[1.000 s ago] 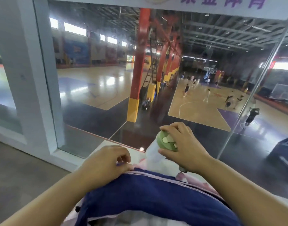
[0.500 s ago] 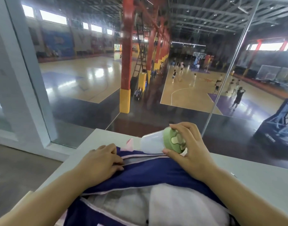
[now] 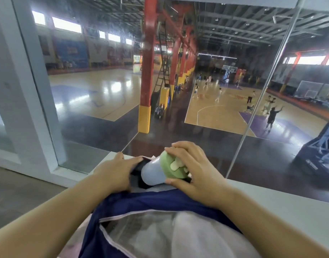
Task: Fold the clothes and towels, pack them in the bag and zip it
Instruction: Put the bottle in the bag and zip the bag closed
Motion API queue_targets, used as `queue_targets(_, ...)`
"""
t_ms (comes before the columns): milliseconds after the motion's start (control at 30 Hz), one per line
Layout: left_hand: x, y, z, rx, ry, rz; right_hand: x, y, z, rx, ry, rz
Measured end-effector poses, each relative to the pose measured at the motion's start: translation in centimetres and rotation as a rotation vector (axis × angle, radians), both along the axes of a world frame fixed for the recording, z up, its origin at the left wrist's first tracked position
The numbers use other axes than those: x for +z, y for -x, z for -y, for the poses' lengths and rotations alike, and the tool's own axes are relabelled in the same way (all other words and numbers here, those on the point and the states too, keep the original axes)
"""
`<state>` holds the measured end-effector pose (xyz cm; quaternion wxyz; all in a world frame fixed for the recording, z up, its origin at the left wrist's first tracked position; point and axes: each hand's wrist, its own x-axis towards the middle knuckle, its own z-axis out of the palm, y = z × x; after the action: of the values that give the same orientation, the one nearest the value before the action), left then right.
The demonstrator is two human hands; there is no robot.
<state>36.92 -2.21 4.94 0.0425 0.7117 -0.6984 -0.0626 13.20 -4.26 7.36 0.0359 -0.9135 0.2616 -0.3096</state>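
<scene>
A dark blue bag (image 3: 141, 203) with pale zip edging lies on the white ledge (image 3: 282, 207) in front of me, its main opening showing white folded cloth (image 3: 178, 237). My right hand (image 3: 195, 172) grips the green lid of a translucent water bottle (image 3: 152, 174), whose body points into a dark pocket at the bag's far end. My left hand (image 3: 115, 172) rests on that pocket's left edge with its fingers stretched toward the opening.
A tall glass pane (image 3: 178, 90) stands just behind the ledge, with a basketball hall and players far below. A white window frame (image 3: 29, 101) rises at the left. The ledge runs on to the right.
The bottle has tipped down and gone partway into the bag's end pocket. My left hand slid forward to the pocket's edge.
</scene>
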Motion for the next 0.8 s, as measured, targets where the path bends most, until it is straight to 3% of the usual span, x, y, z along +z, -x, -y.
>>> queue_targets(300, 1.2, -1.2, 1.8, -0.072, -0.137, 0.005, -1.3, -4.7, 2.4, 0.169, -0.037, -0.343)
queue_targets(567, 2.0, -1.7, 1.5, -0.064, -0.093, 0.035, -1.5, -4.9, 3.1, 0.080, -0.184, -0.406)
queue_targets(800, 3.0, -0.5, 0.7, -0.050, -0.142, 0.071, -1.1, -5.8, 2.7, 0.087, -0.105, -0.449)
